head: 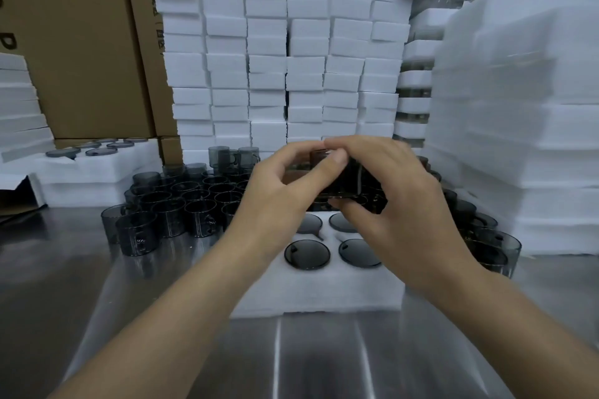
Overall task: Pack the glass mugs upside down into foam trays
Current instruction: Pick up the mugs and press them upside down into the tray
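Smoky dark glass shows between both hands: one mug (337,178) is held in the air above the far end of a white foam tray (319,293). The left hand (278,185) grips it from the left, thumb laid across its upper edge. The right hand (389,191) closes round it from the right, with fingers on top and the thumb beneath. The mug is blurred, so I cannot tell which way up it is.

The tray lies on the steel table (97,301), just in front of the person. Four packed mugs (307,254) sit upside down in its holes, showing round dark bases in two rows.

Loose mugs (181,201) stand crowded on the table to the left of the tray and behind it, and more line its right side.

White foam blocks (265,58) are stacked in columns behind them, with brown boxes (81,42) further back. At the far left a second tray (97,162) already holds mugs base up. Foam sheets (525,107) are piled high on the right.
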Action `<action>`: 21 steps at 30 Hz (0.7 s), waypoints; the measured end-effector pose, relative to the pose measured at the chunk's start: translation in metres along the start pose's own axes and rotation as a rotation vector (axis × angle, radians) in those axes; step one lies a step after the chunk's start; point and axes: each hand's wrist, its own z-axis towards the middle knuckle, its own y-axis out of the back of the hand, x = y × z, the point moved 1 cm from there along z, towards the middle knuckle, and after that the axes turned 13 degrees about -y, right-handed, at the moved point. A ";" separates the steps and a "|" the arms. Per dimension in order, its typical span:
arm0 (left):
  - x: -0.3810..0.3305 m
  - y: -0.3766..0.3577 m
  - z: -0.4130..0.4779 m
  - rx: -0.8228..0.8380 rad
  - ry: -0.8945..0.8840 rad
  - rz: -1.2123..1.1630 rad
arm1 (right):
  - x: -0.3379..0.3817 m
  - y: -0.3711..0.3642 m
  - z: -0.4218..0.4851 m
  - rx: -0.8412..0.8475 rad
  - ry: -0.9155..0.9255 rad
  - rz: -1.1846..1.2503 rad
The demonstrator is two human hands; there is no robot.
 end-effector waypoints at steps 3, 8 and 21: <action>-0.006 0.012 0.004 0.149 -0.069 0.102 | 0.000 -0.004 -0.003 0.039 0.003 0.017; -0.010 0.037 0.009 0.189 -0.034 0.238 | 0.005 -0.008 -0.008 0.148 -0.005 0.027; 0.012 0.105 -0.014 0.253 0.144 0.404 | -0.009 -0.016 -0.013 0.161 -0.109 -0.098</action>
